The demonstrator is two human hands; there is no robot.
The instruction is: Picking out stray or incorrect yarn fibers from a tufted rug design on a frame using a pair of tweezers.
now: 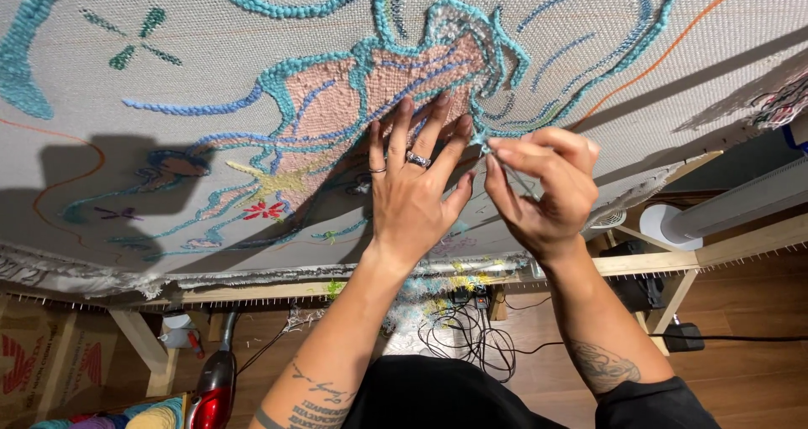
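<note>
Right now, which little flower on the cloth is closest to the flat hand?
The red flower, left of the left hand. The yellow star-shaped one sits just above it, a bit farther off; the green one is far away, up top.

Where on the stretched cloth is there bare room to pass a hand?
Bare grey backing cloth lies between the green yarn cross and the blue outline, and right of the orange line. Crowded: the pink tufted patch under the left hand and right hand.
</note>
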